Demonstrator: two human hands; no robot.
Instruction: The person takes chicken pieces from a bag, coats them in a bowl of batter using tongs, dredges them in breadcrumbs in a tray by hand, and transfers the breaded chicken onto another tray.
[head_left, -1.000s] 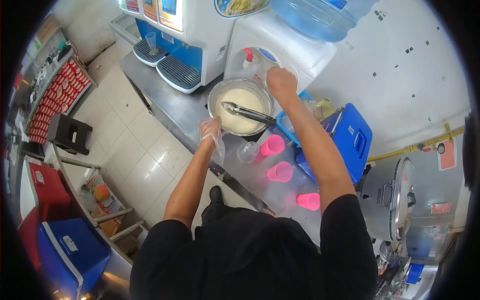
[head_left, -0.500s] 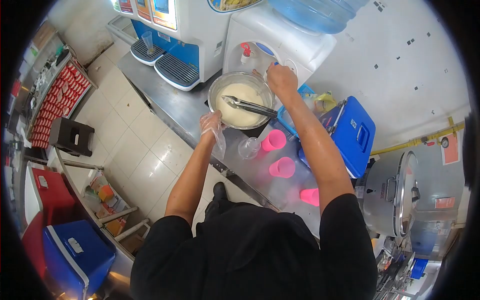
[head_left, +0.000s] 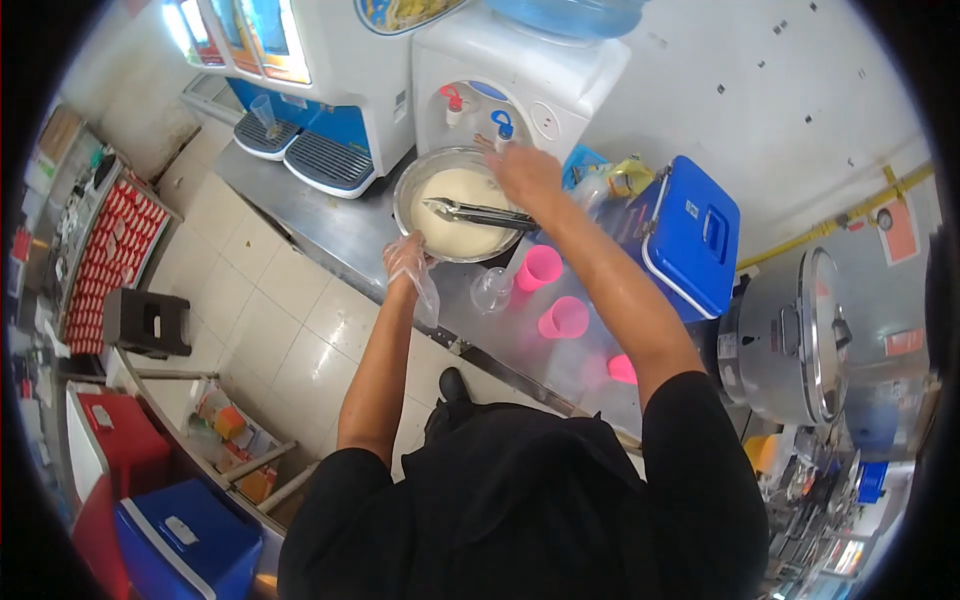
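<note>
The metal bowl (head_left: 400, 190) sits on the steel desk (head_left: 350, 232), below the front of the white water dispenser (head_left: 500, 52), with pale, creamy batter (head_left: 452, 232) in it. Black-handled tongs (head_left: 480, 213) lie across it, their metal end over the batter and their handles reaching past the rim on the right. The left hand (head_left: 403, 258), in a loose clear plastic glove, holds the bowl's near left edge, its fingertips partly lost against the rim. The right hand (head_left: 525, 180) is bent narrow above the bowl's far right side, just below the blue tap (head_left: 503, 128); its fingers blur, and from here I can't fairly tell whether they pinch anything. A red tap (head_left: 453, 103) is beside the blue one, and the big water bottle (head_left: 570, 14) on top is cut off by the view. Nearer the person, a clear plastic vessel (head_left: 491, 289), its shape hard to read, stands next to a pink cup (head_left: 540, 267); a second pink cup (head_left: 563, 317) is close by, and a third pink cup (head_left: 621, 369) is partly covered by the right arm. That forearm also crosses in front of the blue cooler (head_left: 705, 235).
</note>
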